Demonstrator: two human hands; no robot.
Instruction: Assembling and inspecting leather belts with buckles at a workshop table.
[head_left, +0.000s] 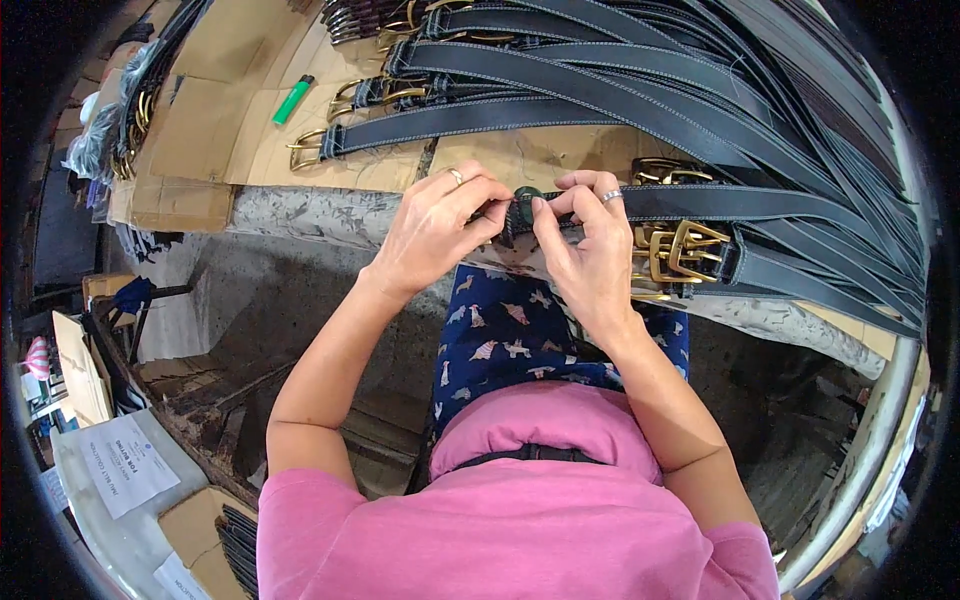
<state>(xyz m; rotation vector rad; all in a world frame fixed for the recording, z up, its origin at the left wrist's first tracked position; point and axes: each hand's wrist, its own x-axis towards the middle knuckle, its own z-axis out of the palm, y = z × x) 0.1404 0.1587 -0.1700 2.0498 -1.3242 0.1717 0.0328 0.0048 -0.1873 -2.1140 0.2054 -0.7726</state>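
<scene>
Both hands meet at the bench's near edge, over the end of a dark leather belt with pale edge stitching. My right hand pinches the belt end between thumb and forefinger. Beside that thumb shows a small dark green rounded piece; its kind is unclear. My left hand is closed, thumb and fingertips pressed together just left of the belt end. What those fingertips hold, if anything, is too small to make out. Gold buckles of other belts lie right beside my right hand.
Many dark belts fan across the bench toward the right, one gold buckle at their left. A green lighter lies on cardboard. At lower left stands a white surface with paper sheets.
</scene>
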